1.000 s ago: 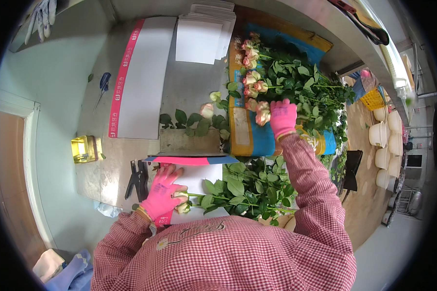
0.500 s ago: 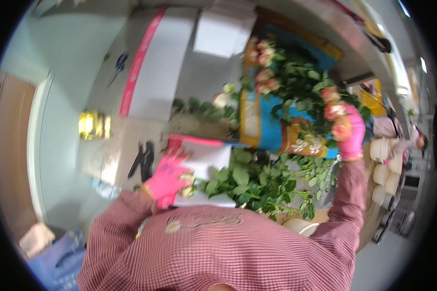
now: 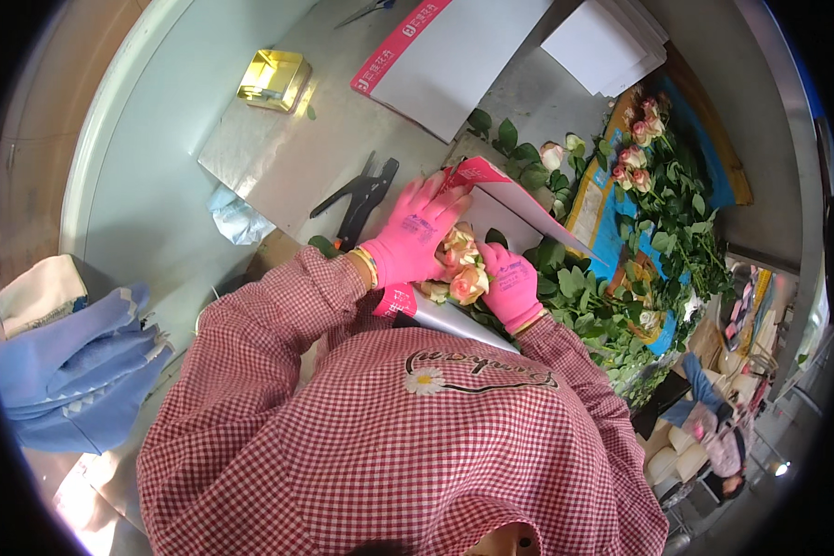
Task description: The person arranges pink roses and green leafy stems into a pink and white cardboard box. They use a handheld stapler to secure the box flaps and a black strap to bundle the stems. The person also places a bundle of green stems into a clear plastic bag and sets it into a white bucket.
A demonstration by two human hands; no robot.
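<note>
Pale pink and cream roses [image 3: 465,269] lie heads-left in a white wrapping sheet [image 3: 519,218] with a pink border, close in front of me. My left hand [image 3: 415,233], in a pink glove, rests against the left side of the blooms, its fingers stretched toward the sheet's pink edge. On the right of the blooms, my right hand [image 3: 511,284], gloved in pink too, is closed around the roses just behind their heads. The stems under it are hidden. Leafy stems [image 3: 574,287] spread out to its right.
Black-handled cutters [image 3: 363,199] lie left of the sheet. Beyond stand a gold tin [image 3: 275,81], a large pink-edged sheet [image 3: 454,60] and stacked white paper [image 3: 607,46]. More roses [image 3: 641,144] lie on a blue-and-yellow sack [image 3: 588,222] to the right. Another person [image 3: 723,445] is farther right.
My right hand has brought its roses from the right-hand pile leftward onto the wrapping sheet, beside my left hand. The view has turned, and both hands are now close together.
</note>
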